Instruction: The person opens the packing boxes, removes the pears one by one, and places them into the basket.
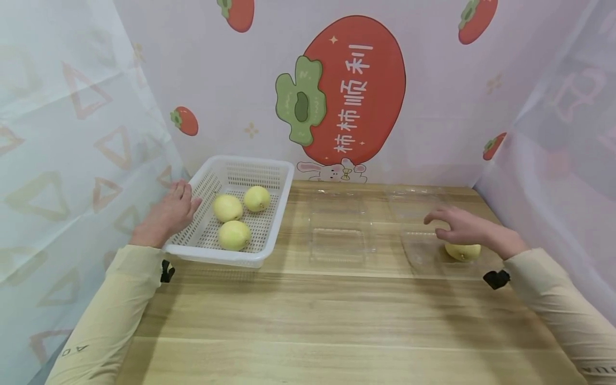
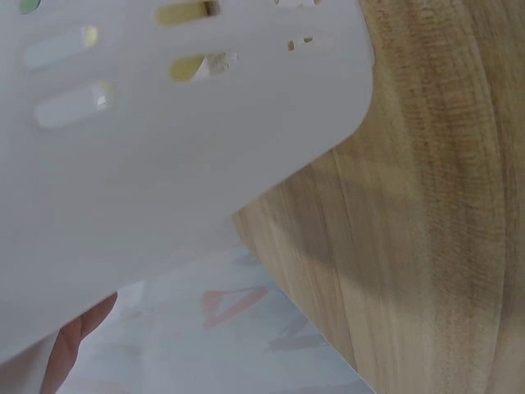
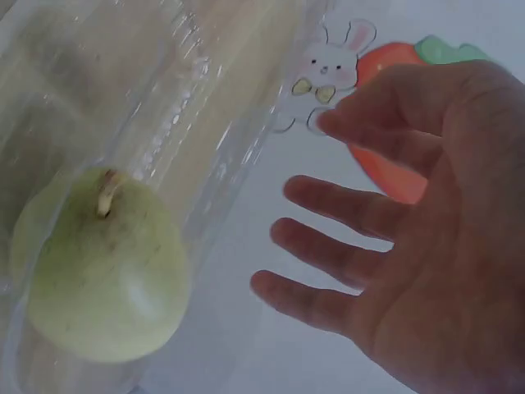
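My left hand [image 1: 170,214] is at the left rim of a white plastic basket [image 1: 285,214], fingers extended along its outside and thumb towards the inside. Three yellow-green pears [image 1: 234,235] lie in the basket. In the left wrist view the basket's slotted wall [image 2: 180,156] hides most of that hand. On the right, my right hand [image 1: 462,227] hovers with spread, slightly bent fingers and nothing in its grasp. Beneath it, one pear [image 3: 107,271] with a short stem sits in a compartment of a clear plastic container [image 1: 418,248].
A second clear plastic container [image 1: 339,246] stands between the basket and the right-hand container, its lid part folded back. Behind the wooden table [image 1: 308,321] rises a printed backdrop [image 1: 428,107]; hanging sheets close off the left and right sides.
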`<state>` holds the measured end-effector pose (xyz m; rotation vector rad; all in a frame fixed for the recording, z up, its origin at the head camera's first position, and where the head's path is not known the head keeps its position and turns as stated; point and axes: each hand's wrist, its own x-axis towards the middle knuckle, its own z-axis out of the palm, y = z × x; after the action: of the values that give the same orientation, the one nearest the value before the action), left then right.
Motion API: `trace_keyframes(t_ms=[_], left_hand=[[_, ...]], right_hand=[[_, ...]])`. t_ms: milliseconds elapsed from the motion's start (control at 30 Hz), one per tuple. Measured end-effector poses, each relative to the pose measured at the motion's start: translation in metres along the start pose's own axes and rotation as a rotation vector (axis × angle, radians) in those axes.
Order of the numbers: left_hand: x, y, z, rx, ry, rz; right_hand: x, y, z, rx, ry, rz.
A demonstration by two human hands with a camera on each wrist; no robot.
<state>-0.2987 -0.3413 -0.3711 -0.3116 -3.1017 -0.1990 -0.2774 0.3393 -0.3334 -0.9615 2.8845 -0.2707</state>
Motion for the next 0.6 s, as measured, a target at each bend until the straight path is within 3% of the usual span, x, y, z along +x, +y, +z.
trace_keyframes(t_ms=[267,600], left_hand=[[0.001,0.001,-0.001,0.014,-0.011,0.003],[0.000,0.003,-0.002,0.009,0.000,-0.008]], right_hand=[[-0.019,0.024,-0.001,0.077,-0.234,0.110],[-0.029,0.038,0.006,0.089,-0.286,0.118]])
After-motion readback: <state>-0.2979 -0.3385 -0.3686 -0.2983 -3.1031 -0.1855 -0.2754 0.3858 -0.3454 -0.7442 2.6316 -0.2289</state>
